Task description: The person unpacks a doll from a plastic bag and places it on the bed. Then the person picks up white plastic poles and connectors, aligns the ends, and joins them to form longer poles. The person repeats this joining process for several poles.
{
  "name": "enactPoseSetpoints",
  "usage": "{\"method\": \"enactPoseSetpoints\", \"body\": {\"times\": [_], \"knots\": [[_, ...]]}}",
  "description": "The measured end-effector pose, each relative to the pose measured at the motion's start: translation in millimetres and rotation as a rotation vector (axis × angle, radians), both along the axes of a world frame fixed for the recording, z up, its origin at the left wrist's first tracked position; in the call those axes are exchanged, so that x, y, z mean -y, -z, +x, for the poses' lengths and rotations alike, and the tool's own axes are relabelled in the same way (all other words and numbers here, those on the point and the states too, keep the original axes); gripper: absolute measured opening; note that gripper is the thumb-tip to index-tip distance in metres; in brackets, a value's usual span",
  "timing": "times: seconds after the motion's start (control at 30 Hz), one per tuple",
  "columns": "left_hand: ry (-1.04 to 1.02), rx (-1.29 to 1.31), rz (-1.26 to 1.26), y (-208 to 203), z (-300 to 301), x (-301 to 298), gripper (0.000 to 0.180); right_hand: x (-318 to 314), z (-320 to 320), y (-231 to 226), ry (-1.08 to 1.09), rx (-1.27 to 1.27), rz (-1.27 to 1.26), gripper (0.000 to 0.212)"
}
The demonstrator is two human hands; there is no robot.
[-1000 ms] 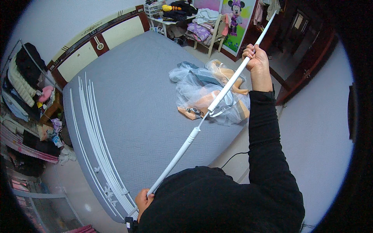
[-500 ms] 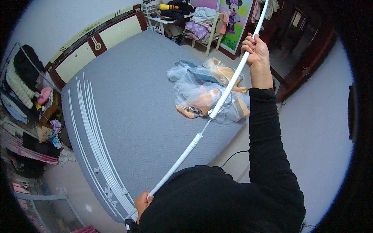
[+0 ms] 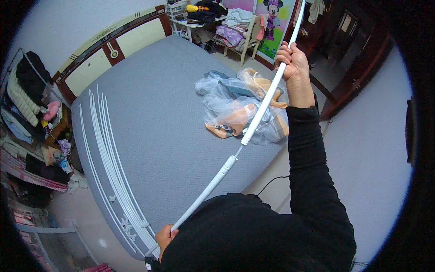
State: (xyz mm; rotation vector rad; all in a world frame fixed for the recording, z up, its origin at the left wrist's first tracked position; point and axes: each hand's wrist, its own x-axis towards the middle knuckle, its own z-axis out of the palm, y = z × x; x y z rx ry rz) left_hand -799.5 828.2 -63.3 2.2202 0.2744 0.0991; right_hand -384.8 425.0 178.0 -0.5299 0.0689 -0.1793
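Observation:
A long white pole in two sections runs slantwise across the view. My right hand (image 3: 292,61), raised at the upper right, is wrapped round the upper pole section (image 3: 265,106). Low down near the bed's front edge, my left hand (image 3: 165,238) grips the lower pole section (image 3: 204,195). Between the facing ends of the sections a short gap shows, bridged by a thin inner rod (image 3: 239,151). The far tip of the upper section leaves the picture at the top.
On the grey bed (image 3: 158,113) lie several thin white poles (image 3: 108,149) along the left side, with white connectors (image 3: 128,229) near their ends. Crumpled mesh netting with orange patches (image 3: 244,109) rests at the right. A chair with folded clothes (image 3: 240,31) stands beyond.
The upper pole section has slid down toward the lower one, so the gap is shorter. My right hand has moved slightly left with it; my left hand stays nearly still.

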Motion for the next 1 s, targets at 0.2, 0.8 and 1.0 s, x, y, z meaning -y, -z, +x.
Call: {"method": "enactPoseSetpoints", "body": {"times": [0.2, 0.8, 1.0], "knots": [[-0.020, -0.004, 0.015, 7, -1, -1, 0.041, -10, -4, 2, 0.024, 0.010, 0.003, 0.033], [-0.040, -0.008, -0.019, 2, 3, 5, 0.041, -30, -7, -3, -0.004, 0.045, -0.076, 0.032], [-0.046, -0.027, 0.011, 6, 1, 3, 0.040, -29, -7, 1, 0.021, 0.034, -0.056, 0.031]]}}
